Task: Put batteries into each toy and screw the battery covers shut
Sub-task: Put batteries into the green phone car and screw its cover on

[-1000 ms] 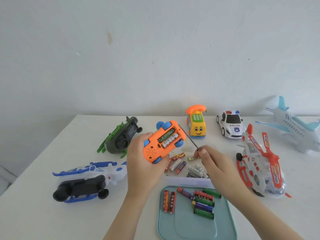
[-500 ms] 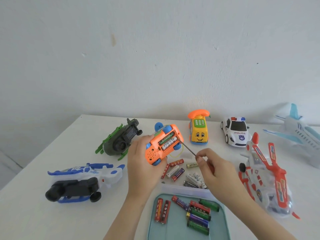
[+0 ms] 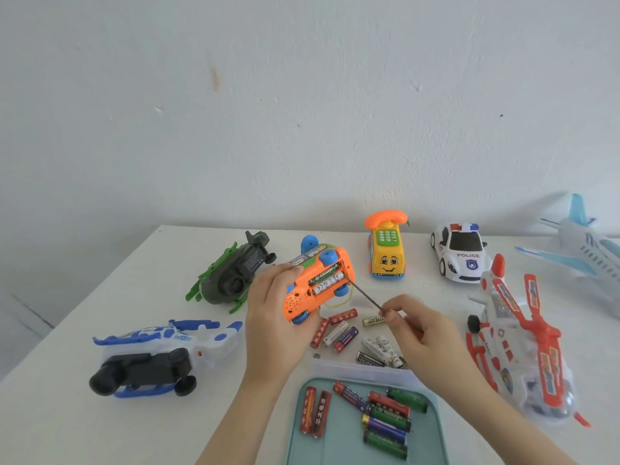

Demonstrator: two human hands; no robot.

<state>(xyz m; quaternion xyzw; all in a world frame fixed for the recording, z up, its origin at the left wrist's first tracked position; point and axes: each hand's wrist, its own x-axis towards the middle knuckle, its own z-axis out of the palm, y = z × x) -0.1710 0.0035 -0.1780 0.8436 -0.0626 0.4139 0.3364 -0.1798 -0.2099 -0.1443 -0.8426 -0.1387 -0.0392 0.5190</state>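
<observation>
my left hand (image 3: 271, 327) is gripping the orange toy car (image 3: 298, 298) off the table, belly up, with my fingers curling over its far edge. its battery compartment is lying open just past my knuckles, showing two batteries (image 3: 326, 280) side by side. my right hand (image 3: 422, 333) is pinching a thin screwdriver (image 3: 364, 293) between thumb and fingertips. the shaft is slanting up and away from those fingertips, and its tip is meeting the car at the compartment's near edge. loose batteries (image 3: 335, 332) are lying on the table between my two hands, just under the car. more are sitting in the teal tray (image 3: 297, 441) down by my wrists. a yellow phone car (image 3: 385, 256) is standing beyond my right fingertips.
</observation>
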